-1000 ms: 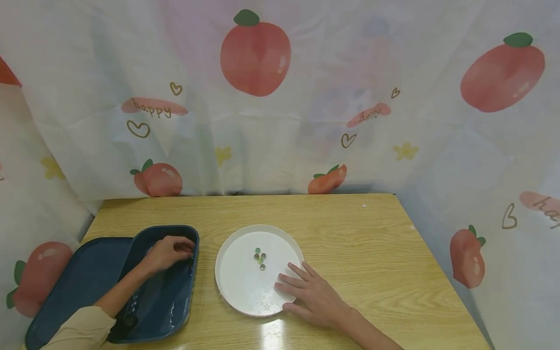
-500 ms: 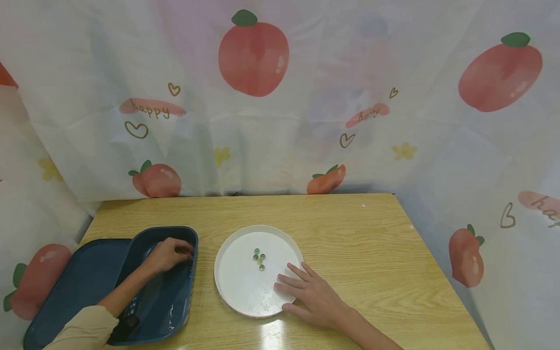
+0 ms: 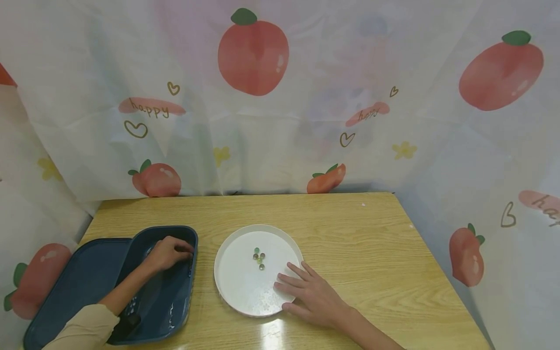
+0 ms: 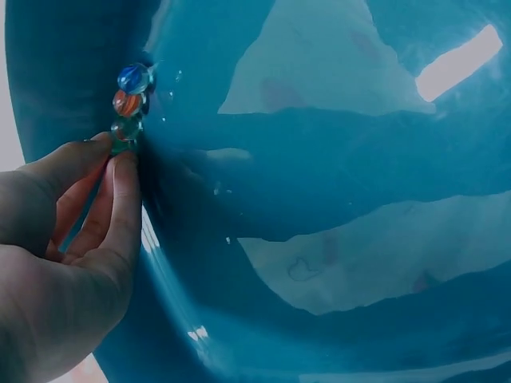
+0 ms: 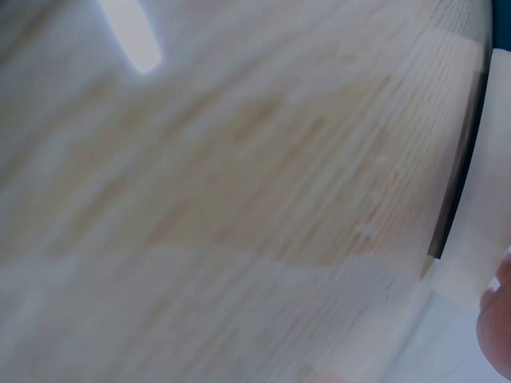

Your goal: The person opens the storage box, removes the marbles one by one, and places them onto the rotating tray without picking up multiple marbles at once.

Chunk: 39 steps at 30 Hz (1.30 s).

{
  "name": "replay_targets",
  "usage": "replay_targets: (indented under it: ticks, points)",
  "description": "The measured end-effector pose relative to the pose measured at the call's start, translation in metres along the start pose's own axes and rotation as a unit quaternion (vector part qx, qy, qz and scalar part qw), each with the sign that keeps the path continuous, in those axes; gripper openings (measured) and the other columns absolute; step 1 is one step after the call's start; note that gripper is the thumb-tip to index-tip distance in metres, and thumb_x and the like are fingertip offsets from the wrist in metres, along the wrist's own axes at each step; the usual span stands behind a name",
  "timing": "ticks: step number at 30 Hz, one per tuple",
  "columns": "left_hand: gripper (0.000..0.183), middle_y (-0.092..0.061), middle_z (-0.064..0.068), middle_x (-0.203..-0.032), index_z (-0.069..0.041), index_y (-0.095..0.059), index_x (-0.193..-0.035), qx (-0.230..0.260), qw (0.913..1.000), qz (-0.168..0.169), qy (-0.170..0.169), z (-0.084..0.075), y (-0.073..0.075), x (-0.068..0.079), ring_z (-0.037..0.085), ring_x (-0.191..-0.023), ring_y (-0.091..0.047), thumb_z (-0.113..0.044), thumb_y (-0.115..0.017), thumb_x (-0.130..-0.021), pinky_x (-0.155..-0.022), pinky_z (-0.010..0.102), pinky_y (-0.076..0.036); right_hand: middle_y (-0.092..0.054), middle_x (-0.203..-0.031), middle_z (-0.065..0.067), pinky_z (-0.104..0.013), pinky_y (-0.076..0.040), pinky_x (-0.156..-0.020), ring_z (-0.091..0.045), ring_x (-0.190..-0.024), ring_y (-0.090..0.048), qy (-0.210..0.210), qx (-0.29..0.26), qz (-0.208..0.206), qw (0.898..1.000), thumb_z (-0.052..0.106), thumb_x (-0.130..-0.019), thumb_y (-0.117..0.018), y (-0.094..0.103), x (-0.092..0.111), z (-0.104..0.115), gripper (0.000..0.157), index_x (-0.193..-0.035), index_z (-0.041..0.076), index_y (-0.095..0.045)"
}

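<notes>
My left hand (image 3: pixel 168 253) reaches into a dark blue tray (image 3: pixel 172 296). In the left wrist view its thumb and fingertips pinch a green marble (image 4: pixel 122 147) by the tray's wall. Lined up beyond it are a clear greenish marble (image 4: pixel 125 128), an orange one and a blue marble (image 4: pixel 134 78). A round white plate (image 3: pixel 236 291) stands right of the tray, with several marbles (image 3: pixel 262 267) clustered on it. My right hand (image 3: pixel 312 296), fingers spread, rests over the plate's right rim. The right wrist view catches only a bit of that hand at its edge.
A second dark blue tray (image 3: pixel 87 277) lies at the left, partly under the first. Wooden table (image 3: pixel 358 253) extends right of the plate. A patterned curtain (image 3: pixel 280 121) hangs behind and at the sides. Small water drops (image 4: pixel 216 191) show in the tray.
Both hands stay practically in place, and the marbles on the plate lie as before. The head view has shifted very slightly.
</notes>
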<state>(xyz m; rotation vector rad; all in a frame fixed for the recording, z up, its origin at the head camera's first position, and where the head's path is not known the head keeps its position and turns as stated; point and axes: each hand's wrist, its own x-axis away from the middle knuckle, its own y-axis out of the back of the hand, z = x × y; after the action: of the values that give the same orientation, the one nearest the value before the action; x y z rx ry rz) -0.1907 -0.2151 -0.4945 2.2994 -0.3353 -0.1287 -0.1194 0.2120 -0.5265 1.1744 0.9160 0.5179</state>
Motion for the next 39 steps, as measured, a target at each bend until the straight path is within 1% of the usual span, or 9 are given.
replay_targets:
  ticks: [6, 11, 16, 20, 24, 26, 30, 34, 39]
  points:
    - [0.009, -0.074, 0.005, -0.093, -0.007, -0.079, -0.097, 0.015, 0.9993, -0.026, 0.022, -0.006, 0.009, 0.005, 0.02, -0.084, -0.068, -0.011, -0.075, -0.089, -0.07, 0.038, -0.054, -0.055, -0.143, 0.007, -0.053, -0.029, -0.112, -0.024, -0.141, -0.039, -0.004, 0.004, 0.005, 1.0, 0.049, -0.101, -0.054, 0.001, 0.0, -0.001, 0.046, -0.139, 0.024, -0.061]
    - [0.015, -0.073, 0.01, -0.102, -0.006, -0.078, -0.103, 0.02, 0.9987, -0.043, 0.016, -0.013, 0.021, 0.014, 0.028, -0.091, -0.068, -0.015, -0.073, -0.092, -0.073, 0.043, -0.055, -0.056, -0.143, 0.006, -0.054, -0.03, -0.112, -0.025, -0.141, -0.04, -0.002, 0.001, 0.004, 1.0, 0.049, -0.101, -0.054, 0.001, 0.0, 0.0, 0.046, -0.139, 0.024, -0.061]
    - [0.018, -0.072, 0.01, -0.105, -0.004, -0.076, -0.108, 0.027, 0.9974, -0.065, 0.017, -0.02, 0.033, 0.021, 0.03, -0.095, -0.067, -0.016, -0.071, -0.094, -0.076, 0.045, -0.055, -0.057, -0.142, 0.005, -0.054, -0.031, -0.111, -0.026, -0.14, -0.04, 0.002, 0.001, -0.002, 1.0, 0.049, -0.101, -0.054, 0.001, 0.001, 0.0, 0.047, -0.138, 0.023, -0.062]
    - [0.023, -0.071, 0.013, -0.107, -0.001, -0.074, -0.112, 0.036, 0.9958, -0.083, 0.017, -0.03, 0.04, 0.025, 0.032, -0.097, -0.066, -0.017, -0.07, -0.095, -0.077, 0.045, -0.054, -0.057, -0.141, 0.004, -0.054, -0.031, -0.111, -0.026, -0.14, -0.041, 0.003, 0.001, -0.004, 1.0, 0.049, -0.1, -0.054, 0.002, 0.001, 0.0, 0.047, -0.138, 0.022, -0.062]
    - [0.027, -0.071, 0.014, -0.11, -0.001, -0.074, -0.113, 0.044, 0.994, -0.099, 0.018, -0.043, 0.044, 0.027, 0.033, -0.1, -0.066, -0.021, -0.07, -0.096, -0.079, 0.045, -0.054, -0.057, -0.141, 0.004, -0.055, -0.031, -0.111, -0.027, -0.139, -0.041, 0.003, -0.001, -0.005, 1.0, 0.049, -0.1, -0.055, 0.002, 0.001, 0.0, 0.047, -0.138, 0.022, -0.063]
    - [0.027, -0.071, 0.014, -0.111, -0.002, -0.074, -0.113, 0.051, 0.9931, -0.104, 0.019, -0.05, 0.045, 0.026, 0.032, -0.1, -0.066, -0.023, -0.07, -0.096, -0.079, 0.044, -0.054, -0.058, -0.141, 0.004, -0.055, -0.031, -0.111, -0.027, -0.139, -0.042, 0.003, -0.002, -0.005, 1.0, 0.049, -0.1, -0.055, 0.002, 0.001, 0.001, 0.046, -0.137, 0.022, -0.063]
    - [0.025, -0.072, 0.011, -0.109, -0.003, -0.075, -0.112, 0.075, 0.9916, -0.104, 0.009, -0.067, 0.042, 0.021, 0.03, -0.1, -0.067, -0.022, -0.071, -0.095, -0.081, 0.042, -0.055, -0.057, -0.141, 0.004, -0.054, -0.031, -0.111, -0.027, -0.14, -0.041, 0.004, -0.002, -0.006, 1.0, 0.049, -0.1, -0.055, 0.002, 0.001, 0.001, 0.047, -0.137, 0.022, -0.063]
    - [0.022, -0.073, 0.009, -0.106, -0.004, -0.076, -0.111, 0.1, 0.9905, -0.094, -0.005, -0.083, 0.035, 0.014, 0.028, -0.098, -0.068, -0.018, -0.072, -0.094, -0.081, 0.039, -0.055, -0.057, -0.142, 0.004, -0.054, -0.03, -0.112, -0.026, -0.14, -0.04, 0.003, -0.004, -0.005, 1.0, 0.05, -0.1, -0.054, 0.001, 0.002, 0.001, 0.047, -0.138, 0.023, -0.062]
    - [0.02, -0.073, 0.007, -0.103, -0.005, -0.077, -0.108, 0.107, 0.991, -0.078, -0.02, -0.097, 0.022, 0.003, 0.025, -0.095, -0.068, -0.017, -0.073, -0.093, -0.077, 0.037, -0.056, -0.056, -0.142, 0.004, -0.054, -0.029, -0.112, -0.027, -0.14, -0.04, 0.003, -0.006, -0.008, 1.0, 0.049, -0.101, -0.054, 0.001, 0.001, 0.0, 0.047, -0.138, 0.023, -0.062]
